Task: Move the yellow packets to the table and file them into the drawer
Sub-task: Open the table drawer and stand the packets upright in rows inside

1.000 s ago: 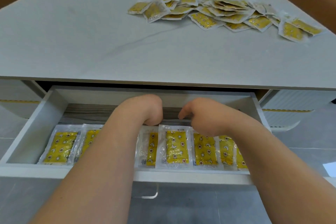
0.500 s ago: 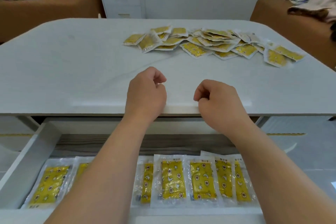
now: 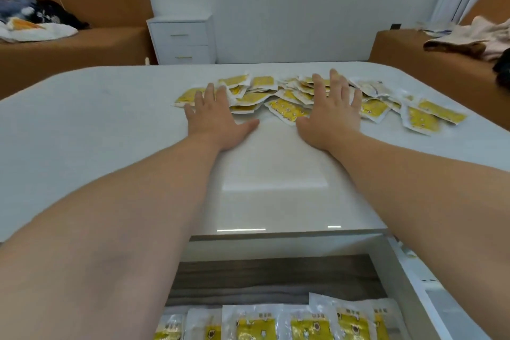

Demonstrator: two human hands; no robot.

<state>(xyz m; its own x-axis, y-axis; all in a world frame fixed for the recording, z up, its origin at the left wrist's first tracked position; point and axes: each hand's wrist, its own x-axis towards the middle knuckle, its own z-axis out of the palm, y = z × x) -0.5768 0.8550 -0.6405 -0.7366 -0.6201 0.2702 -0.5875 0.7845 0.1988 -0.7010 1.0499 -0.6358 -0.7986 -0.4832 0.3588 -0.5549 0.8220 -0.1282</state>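
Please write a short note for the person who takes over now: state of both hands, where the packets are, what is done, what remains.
Left hand: open, fingers spread, at the left end of the packet pile on the table, holding nothing.
Right hand: open, spread over the pile's middle, holding nothing.
Done: a row of filed packets lies in the open drawer.
Left: gather the pile and file it into the drawer.

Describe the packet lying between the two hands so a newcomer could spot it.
On the white table, find the scattered pile. Between the left hand and right hand one packet juts from its near edge toward the viewer, yellow face up.
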